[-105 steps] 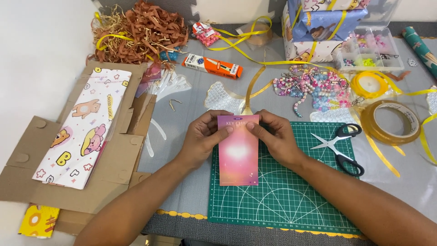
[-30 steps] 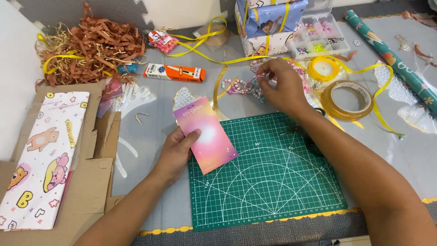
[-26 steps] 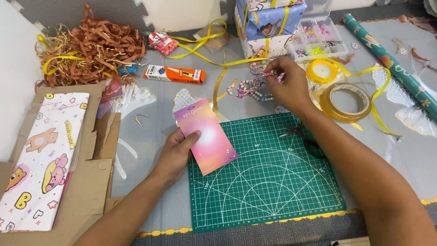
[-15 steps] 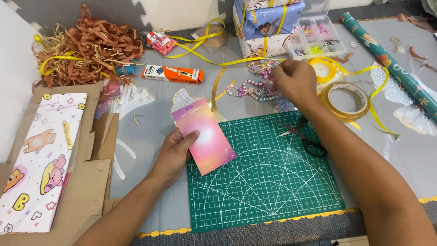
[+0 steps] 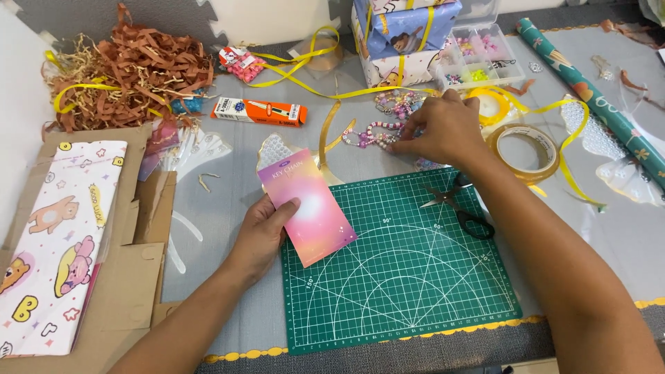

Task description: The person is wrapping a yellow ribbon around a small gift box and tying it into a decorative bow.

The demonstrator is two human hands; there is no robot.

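Green cutting mat (image 5: 415, 291): pink card (image 5: 308, 208) in left hand (image 5: 263, 232) grip, right hand (image 5: 443, 131) pinching beaded chain (image 5: 370, 135)

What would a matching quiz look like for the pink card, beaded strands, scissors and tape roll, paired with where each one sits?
Things:
1. pink card
2. beaded strands
3. scissors
4. clear tape roll

Places:
A. on the grey table, right of the right hand
B. on the green cutting mat, partly under the right forearm
C. held by the left hand
D. at the right hand's fingertips

Pairs: 1-C, 2-D, 3-B, 4-A
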